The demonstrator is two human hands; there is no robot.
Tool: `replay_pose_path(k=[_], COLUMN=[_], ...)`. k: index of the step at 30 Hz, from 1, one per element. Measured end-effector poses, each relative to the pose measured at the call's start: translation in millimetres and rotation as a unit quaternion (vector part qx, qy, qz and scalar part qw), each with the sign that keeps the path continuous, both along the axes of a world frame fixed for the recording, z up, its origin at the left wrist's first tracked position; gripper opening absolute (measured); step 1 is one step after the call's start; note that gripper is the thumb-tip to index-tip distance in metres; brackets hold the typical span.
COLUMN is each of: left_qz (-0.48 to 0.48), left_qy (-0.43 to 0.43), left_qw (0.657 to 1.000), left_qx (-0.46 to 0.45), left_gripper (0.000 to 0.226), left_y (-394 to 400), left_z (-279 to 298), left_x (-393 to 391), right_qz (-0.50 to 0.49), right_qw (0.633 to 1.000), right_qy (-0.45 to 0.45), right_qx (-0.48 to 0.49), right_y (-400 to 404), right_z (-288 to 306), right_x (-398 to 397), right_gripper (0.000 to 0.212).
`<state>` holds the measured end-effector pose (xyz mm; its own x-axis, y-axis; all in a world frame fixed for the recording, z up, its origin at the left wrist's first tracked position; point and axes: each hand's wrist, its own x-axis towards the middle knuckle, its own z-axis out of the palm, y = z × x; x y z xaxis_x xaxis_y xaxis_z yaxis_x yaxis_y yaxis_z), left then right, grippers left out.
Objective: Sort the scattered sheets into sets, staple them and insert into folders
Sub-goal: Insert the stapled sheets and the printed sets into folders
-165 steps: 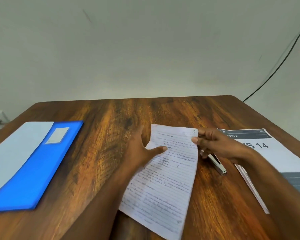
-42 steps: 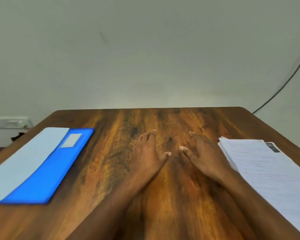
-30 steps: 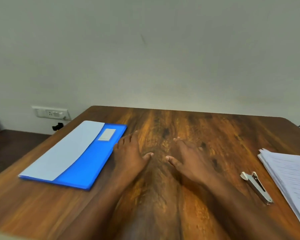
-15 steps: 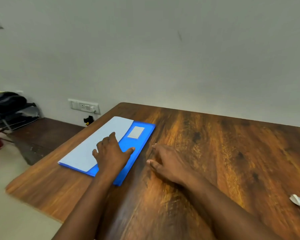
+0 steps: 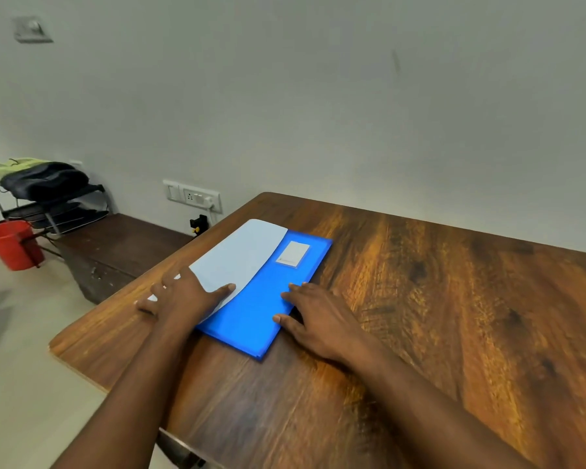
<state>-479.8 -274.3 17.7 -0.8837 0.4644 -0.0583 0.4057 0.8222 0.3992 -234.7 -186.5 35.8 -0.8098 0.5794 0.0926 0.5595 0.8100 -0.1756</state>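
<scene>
A blue folder [image 5: 268, 299] with a pale flap [image 5: 241, 255] and a small label pocket [image 5: 293, 253] lies near the left edge of the wooden table [image 5: 437, 316]. My left hand [image 5: 186, 296] rests flat on the flap's near end, fingers spread. At the folder's right edge my right hand [image 5: 313, 318] lies flat, fingertips touching the blue cover. The sheets and the stapler are out of view.
The table's left edge [image 5: 78, 340] is close to my left hand. Beyond it stand a dark low cabinet [image 5: 115, 252], a red bucket [image 5: 12, 243], a rack with clothes [image 5: 44, 187] and a wall socket [image 5: 193, 198].
The view has swung left, leaving the sheets and stapler out of frame. Both hands slid left across the table onto the blue folder.
</scene>
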Motion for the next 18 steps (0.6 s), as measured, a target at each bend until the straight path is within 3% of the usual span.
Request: replay_pose_path(k=[7, 18], left_qz=[-0.031, -0.230], left_qy=[0.008, 0.035], left_qw=[0.999, 0.972], left_qx=[0.020, 0.029], left_gripper=[0.116, 0.113], left_y=[7, 49], left_z=[-9, -3], left_x=[5, 67], right_qz=[-0.006, -0.069], right_qw=[1.000, 0.996], right_qy=[-0.024, 0.010], right_qx=[0.013, 0.056], right_y=[-3, -14], right_z=[6, 6], right_x=[17, 108], right_gripper=[0.064, 0.055])
